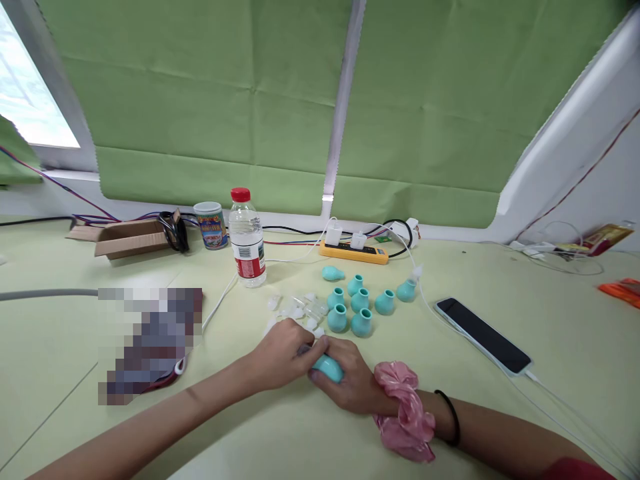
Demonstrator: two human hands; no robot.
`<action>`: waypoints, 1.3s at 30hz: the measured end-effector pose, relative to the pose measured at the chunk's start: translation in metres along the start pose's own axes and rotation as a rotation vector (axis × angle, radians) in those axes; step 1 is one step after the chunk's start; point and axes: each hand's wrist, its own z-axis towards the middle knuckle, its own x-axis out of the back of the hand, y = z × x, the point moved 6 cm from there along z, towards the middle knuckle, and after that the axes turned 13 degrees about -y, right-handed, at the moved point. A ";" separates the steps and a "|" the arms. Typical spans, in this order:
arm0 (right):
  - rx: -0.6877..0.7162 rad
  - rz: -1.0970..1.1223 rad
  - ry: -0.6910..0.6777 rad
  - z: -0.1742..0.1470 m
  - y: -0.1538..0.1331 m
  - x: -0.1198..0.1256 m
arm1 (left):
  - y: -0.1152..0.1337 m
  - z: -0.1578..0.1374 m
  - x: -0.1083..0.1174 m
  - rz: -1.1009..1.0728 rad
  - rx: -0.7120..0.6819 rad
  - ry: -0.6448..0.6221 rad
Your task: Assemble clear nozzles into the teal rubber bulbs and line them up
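Note:
My right hand (350,373) is wrapped round a teal squeeze bulb (329,368), its rounded end showing between thumb and fingers. Against it, my left hand (285,357) is closed at the bulb's other end, and what its fingers pinch is mostly hidden. Just beyond the hands lies a pile of small clear plastic pieces (295,308). To the right of that pile several teal bulbs (361,323) stand with their open necks up. Another teal bulb (332,273) rests on its side behind them, and one bulb (406,291) at the right has a whitish tip on it.
A water bottle (249,247) with a red cap stands beyond the pieces, beside a patterned can (211,225) and a cardboard box (133,240). An orange power strip (353,251) lies at the back. A phone (483,335) charges at the right, its white cable crossing the table.

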 end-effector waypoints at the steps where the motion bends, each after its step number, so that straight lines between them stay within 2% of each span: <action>1: 0.007 -0.014 -0.003 0.000 -0.001 0.000 | 0.000 0.000 0.000 -0.068 -0.002 -0.016; 4: 0.030 -0.038 0.012 0.000 -0.006 0.002 | 0.001 0.000 0.000 -0.279 -0.055 -0.085; 9: 0.089 0.023 -0.002 -0.002 -0.019 0.006 | -0.003 0.001 -0.009 -0.784 -0.091 -0.297; 11: 0.189 -0.017 -0.045 -0.004 -0.028 0.005 | -0.008 0.003 -0.009 -0.971 -0.071 -0.299; 13: 0.257 -0.055 -0.060 -0.006 -0.033 0.005 | -0.019 0.006 -0.003 -1.029 -0.011 -0.201; 15: 0.256 -0.060 -0.037 -0.007 -0.033 0.007 | -0.035 0.007 0.008 -0.853 0.096 -0.020; 18: 0.207 -0.062 -0.004 -0.006 -0.029 0.009 | -0.044 0.005 0.025 -0.233 0.159 0.221; 20: 0.181 -0.076 -0.013 -0.005 -0.028 0.009 | -0.043 0.006 0.022 0.139 0.129 0.259; 21: 0.173 -0.083 -0.022 -0.004 -0.027 0.008 | -0.045 0.006 0.017 0.240 0.134 0.243; 27: 0.123 -0.058 -0.055 -0.003 -0.023 0.007 | -0.056 0.009 -0.014 0.369 0.184 0.041; 30: 0.096 -0.007 -0.009 0.001 -0.021 0.020 | -0.058 0.008 -0.020 0.359 0.209 -0.057; 32: 0.081 -0.014 0.077 0.006 -0.020 0.040 | -0.060 0.007 -0.021 0.337 0.229 -0.103; 35: 0.030 -0.116 0.258 0.015 -0.015 0.085 | -0.059 0.007 -0.020 0.331 0.217 -0.110; 37: -0.028 -0.224 0.403 0.017 -0.004 0.118 | -0.058 0.006 -0.019 0.352 0.194 -0.088; 39: -0.097 -0.314 0.454 0.020 0.016 0.143 | -0.057 0.006 -0.019 0.379 0.182 -0.064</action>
